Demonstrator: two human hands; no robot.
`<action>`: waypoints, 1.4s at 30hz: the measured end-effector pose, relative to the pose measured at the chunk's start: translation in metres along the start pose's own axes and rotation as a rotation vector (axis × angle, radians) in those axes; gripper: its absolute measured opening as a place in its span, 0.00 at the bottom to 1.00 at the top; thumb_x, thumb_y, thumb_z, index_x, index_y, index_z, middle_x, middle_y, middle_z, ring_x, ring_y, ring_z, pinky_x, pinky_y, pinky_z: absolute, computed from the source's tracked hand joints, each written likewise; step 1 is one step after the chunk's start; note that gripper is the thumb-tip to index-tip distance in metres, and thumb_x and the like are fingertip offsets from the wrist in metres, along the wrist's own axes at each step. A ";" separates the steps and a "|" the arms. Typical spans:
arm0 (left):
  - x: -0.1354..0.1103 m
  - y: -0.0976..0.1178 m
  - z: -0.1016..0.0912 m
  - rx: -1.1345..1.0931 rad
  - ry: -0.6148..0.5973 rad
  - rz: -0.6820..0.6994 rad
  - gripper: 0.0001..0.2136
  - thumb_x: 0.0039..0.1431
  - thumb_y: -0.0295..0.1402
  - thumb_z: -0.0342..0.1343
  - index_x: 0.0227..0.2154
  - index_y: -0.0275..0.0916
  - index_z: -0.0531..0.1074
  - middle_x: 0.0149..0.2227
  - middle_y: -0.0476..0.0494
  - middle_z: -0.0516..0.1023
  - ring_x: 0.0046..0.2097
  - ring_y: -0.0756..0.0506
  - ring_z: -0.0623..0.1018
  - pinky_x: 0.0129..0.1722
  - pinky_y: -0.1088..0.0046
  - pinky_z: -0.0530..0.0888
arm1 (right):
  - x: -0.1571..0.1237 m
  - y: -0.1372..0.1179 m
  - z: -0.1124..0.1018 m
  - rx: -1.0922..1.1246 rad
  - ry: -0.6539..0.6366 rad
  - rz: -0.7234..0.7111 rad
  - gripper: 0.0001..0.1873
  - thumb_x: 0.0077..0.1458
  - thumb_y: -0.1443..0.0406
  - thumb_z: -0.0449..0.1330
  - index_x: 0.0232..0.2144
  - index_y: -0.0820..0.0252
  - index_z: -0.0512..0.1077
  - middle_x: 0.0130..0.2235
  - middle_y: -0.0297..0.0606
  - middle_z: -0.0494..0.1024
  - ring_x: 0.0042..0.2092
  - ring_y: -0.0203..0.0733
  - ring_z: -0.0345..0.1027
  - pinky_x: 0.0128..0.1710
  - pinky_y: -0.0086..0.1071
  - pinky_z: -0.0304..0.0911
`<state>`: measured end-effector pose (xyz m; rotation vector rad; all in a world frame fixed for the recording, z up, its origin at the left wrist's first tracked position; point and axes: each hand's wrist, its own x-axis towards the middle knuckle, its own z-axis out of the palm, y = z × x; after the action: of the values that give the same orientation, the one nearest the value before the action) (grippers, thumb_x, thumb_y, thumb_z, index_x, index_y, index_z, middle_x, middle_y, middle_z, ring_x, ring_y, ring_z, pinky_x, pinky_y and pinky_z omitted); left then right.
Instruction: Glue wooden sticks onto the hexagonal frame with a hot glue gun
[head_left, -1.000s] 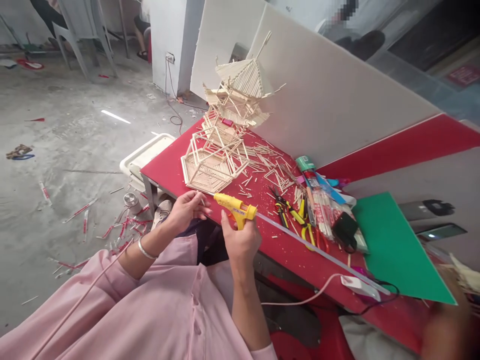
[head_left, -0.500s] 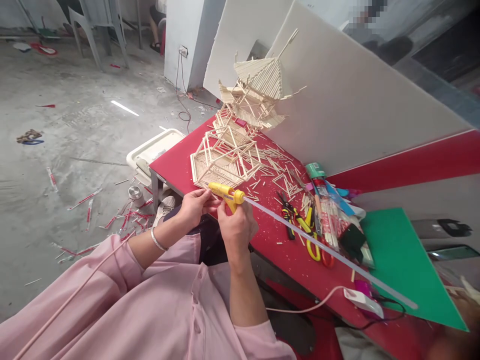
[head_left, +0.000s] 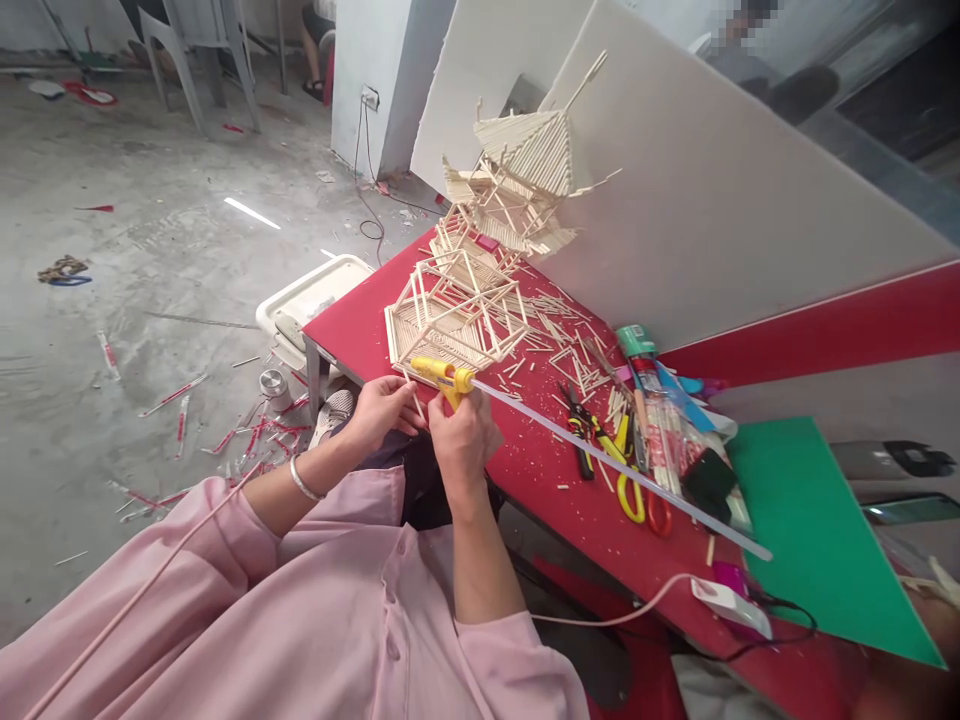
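Observation:
My right hand (head_left: 463, 440) is wrapped round the grip of a yellow hot glue gun (head_left: 444, 376). A long translucent glue stick (head_left: 615, 465) sticks out of the gun's back end toward the lower right. My left hand (head_left: 384, 412) pinches a thin wooden stick (head_left: 414, 398) close to the gun's nozzle. Whether nozzle and stick touch, I cannot tell. Just beyond the gun, an open frame of wooden sticks on a slatted base (head_left: 454, 320) rests on the red table (head_left: 345, 318). Behind it stands a tiered stick model with slatted roofs (head_left: 529, 150).
Loose sticks (head_left: 551, 325) lie scattered beside the frame. Pliers (head_left: 581, 430), yellow-handled scissors (head_left: 630, 495), a green-lidded container (head_left: 634, 342) and a green board (head_left: 814, 540) occupy the right side. A white power strip (head_left: 731, 605) sits near the front edge. Torn wrappers (head_left: 251, 435) litter the floor.
The glue gun and my right hand have shifted slightly left, and the glue stick's far end has moved up and left. The thin stick in my left hand now shows more clearly, angled downward.

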<state>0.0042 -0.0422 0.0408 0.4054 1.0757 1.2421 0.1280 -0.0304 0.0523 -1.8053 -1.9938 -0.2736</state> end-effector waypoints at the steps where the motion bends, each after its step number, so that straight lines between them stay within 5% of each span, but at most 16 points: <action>1: 0.001 0.000 -0.001 0.010 0.000 0.003 0.12 0.58 0.37 0.63 0.28 0.35 0.69 0.19 0.47 0.75 0.19 0.49 0.76 0.17 0.79 0.72 | 0.000 0.000 0.001 -0.001 -0.001 0.004 0.14 0.60 0.59 0.53 0.37 0.63 0.73 0.33 0.45 0.74 0.35 0.46 0.70 0.30 0.33 0.60; 13: 0.005 0.009 -0.003 0.030 -0.047 -0.051 0.09 0.59 0.29 0.61 0.24 0.33 0.73 0.21 0.42 0.78 0.23 0.48 0.79 0.23 0.76 0.76 | 0.001 0.002 0.008 -0.021 0.015 0.000 0.12 0.58 0.61 0.54 0.36 0.63 0.72 0.32 0.43 0.73 0.32 0.43 0.67 0.29 0.33 0.58; 42: 0.019 0.021 0.001 0.128 -0.018 -0.098 0.09 0.65 0.25 0.52 0.28 0.31 0.73 0.24 0.40 0.80 0.21 0.49 0.79 0.14 0.81 0.68 | 0.002 0.006 0.012 -0.019 0.065 -0.054 0.09 0.58 0.62 0.57 0.36 0.62 0.72 0.32 0.39 0.74 0.31 0.42 0.68 0.28 0.32 0.55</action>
<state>-0.0076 -0.0179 0.0496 0.4551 1.1495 1.0851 0.1320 -0.0231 0.0418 -1.7332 -2.0030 -0.3643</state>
